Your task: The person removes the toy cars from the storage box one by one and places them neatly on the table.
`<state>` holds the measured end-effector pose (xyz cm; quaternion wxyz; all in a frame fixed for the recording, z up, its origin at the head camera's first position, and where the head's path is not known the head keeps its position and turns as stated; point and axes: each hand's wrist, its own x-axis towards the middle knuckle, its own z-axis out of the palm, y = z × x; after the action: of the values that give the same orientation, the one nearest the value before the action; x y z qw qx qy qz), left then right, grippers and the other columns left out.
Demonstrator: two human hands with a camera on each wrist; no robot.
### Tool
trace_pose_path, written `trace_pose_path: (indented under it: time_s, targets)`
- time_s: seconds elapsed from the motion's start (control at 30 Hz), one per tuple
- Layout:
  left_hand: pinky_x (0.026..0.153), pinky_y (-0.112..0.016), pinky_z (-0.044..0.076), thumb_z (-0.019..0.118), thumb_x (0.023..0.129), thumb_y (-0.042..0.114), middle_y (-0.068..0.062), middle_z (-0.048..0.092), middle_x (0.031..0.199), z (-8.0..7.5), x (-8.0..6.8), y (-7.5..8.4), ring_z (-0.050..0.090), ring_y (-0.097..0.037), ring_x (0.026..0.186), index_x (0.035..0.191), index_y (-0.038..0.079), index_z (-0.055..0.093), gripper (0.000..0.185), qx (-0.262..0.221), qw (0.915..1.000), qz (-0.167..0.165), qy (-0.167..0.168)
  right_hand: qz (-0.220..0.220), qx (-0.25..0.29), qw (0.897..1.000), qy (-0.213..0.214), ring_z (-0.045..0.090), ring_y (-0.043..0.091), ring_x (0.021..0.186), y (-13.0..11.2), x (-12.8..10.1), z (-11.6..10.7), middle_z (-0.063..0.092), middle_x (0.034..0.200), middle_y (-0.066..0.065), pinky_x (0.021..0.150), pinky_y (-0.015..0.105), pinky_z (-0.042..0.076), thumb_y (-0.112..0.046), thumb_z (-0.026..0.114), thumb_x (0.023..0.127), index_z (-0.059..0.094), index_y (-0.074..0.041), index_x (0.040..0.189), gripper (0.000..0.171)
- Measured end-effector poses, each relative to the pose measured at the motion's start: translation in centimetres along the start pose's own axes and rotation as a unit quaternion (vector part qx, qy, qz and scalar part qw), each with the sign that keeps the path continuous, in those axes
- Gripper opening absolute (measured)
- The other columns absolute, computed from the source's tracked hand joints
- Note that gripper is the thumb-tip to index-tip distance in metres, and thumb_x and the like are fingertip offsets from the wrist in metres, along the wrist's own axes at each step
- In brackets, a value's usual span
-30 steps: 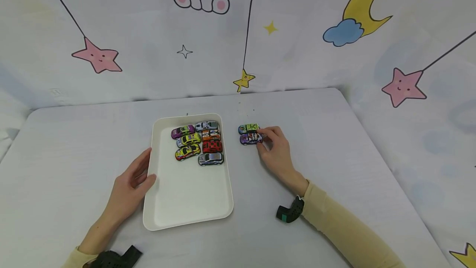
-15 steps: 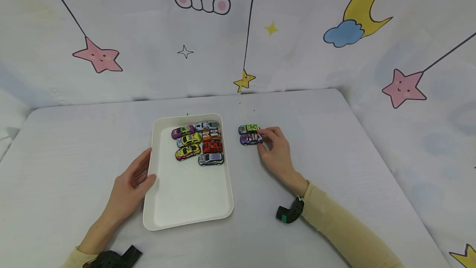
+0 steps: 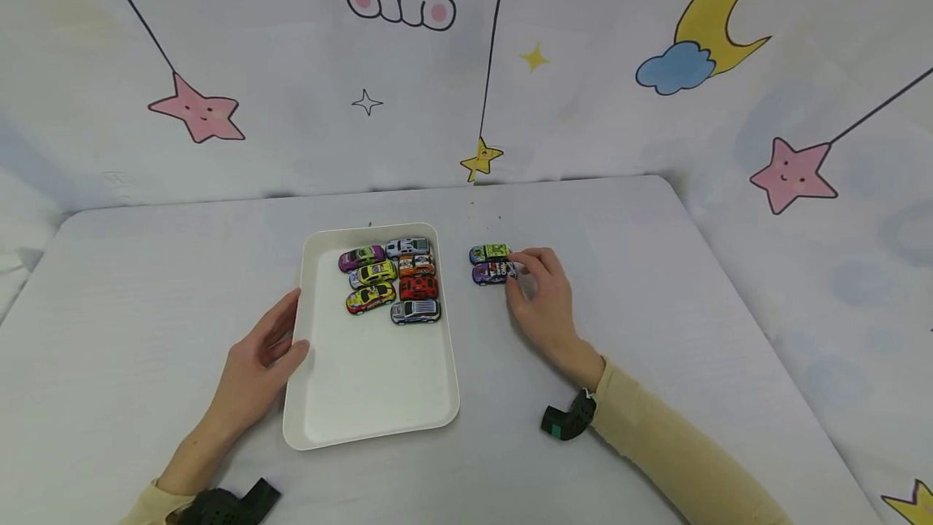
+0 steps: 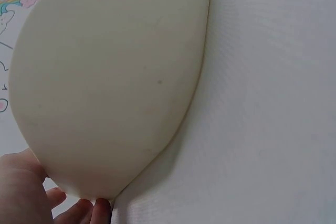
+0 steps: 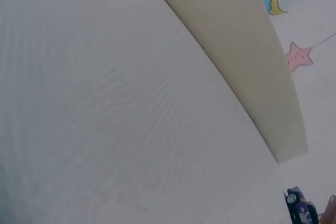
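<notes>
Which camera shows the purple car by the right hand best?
The head view: the purple car shows nearly whole, the right hand at one end. The right wrist view catches only part, cut off at the bottom edge; the left wrist view shows none of it.

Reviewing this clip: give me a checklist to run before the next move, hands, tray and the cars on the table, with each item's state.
1. Left hand on the tray: ok, at its left rim.
2. Right hand at the purple car on the table: ok, finger and thumb at its right end.
3. Grip firm: cannot tell.
4. Purple car well apart from the green car: not ok, close beside it.
5. Room in the tray: ok, near half bare.
</notes>
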<state>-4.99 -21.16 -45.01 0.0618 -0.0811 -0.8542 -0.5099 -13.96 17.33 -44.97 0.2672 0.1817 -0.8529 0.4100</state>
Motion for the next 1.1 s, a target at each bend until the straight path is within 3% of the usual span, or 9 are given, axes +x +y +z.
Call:
trace_pose_path:
  time_s: [0.17,0.33,0.57,0.8,0.93,1.1]
  targets:
    - [0.093,-0.002,0.041,0.066,0.094,0.003,-0.02,0.046,0.151,-0.1,0.1,0.3,0.044,0.015,0.127,0.154,0.013,0.039,0.066,0.0,1.0,0.006,0.001,-0.033,0.034,0.999,0.012,0.06,0.023,0.087,-0.8,-0.5,0.6,0.063,0.107,0.012,0.078,0.029,0.05,0.009,0.069,0.082,0.071,0.001,0.108,0.027]
    - [0.093,-0.002,0.041,0.066,0.093,0.002,-0.021,0.046,0.151,-0.2,0.1,0.4,0.044,0.016,0.127,0.154,0.014,0.039,0.068,-0.002,1.0,0.008,0.003,-0.058,0.072,0.996,-0.007,0.06,0.021,0.087,-2.2,-1.2,1.4,0.065,0.107,0.01,0.078,0.025,0.05,0.006,0.07,0.085,0.072,-0.001,0.108,0.024]
    - [0.093,-0.002,0.041,0.065,0.094,0.002,-0.021,0.045,0.152,-0.3,0.0,0.4,0.043,0.016,0.127,0.155,0.014,0.038,0.067,-0.006,1.0,0.005,-0.001,-0.106,0.114,0.986,-0.065,0.06,0.019,0.082,-4.1,-1.9,2.1,0.065,0.109,0.01,0.071,0.028,0.053,0.003,0.072,0.085,0.071,0.0,0.11,0.025]
    - [0.094,-0.003,0.041,0.065,0.094,0.001,-0.02,0.046,0.151,-0.1,0.1,0.5,0.044,0.014,0.128,0.155,0.014,0.038,0.067,-0.016,0.9999,0.006,-0.002,-0.144,0.145,0.969,-0.137,0.06,0.019,0.09,-4.6,-2.2,2.5,0.064,0.116,0.008,0.072,0.028,0.055,-0.006,0.079,0.083,0.068,-0.001,0.118,0.037]
    - [0.094,-0.002,0.041,0.065,0.095,0.002,-0.02,0.045,0.152,-0.1,0.1,0.6,0.044,0.015,0.128,0.155,0.015,0.038,0.067,-0.016,0.9999,0.003,-0.002,-0.138,0.163,0.963,-0.165,0.059,0.019,0.092,-4.8,-2.2,2.4,0.064,0.119,0.009,0.072,0.031,0.055,-0.006,0.08,0.081,0.068,-0.002,0.119,0.04]
    - [0.094,-0.002,0.041,0.064,0.095,0.002,-0.02,0.045,0.152,-0.2,-0.1,0.6,0.044,0.014,0.128,0.155,0.015,0.038,0.066,-0.013,0.9999,0.005,-0.002,-0.089,0.168,0.962,-0.197,0.058,0.017,0.092,-5.8,-2.5,2.7,0.062,0.125,0.006,0.07,0.031,0.052,-0.005,0.077,0.083,0.067,-0.005,0.124,0.042]
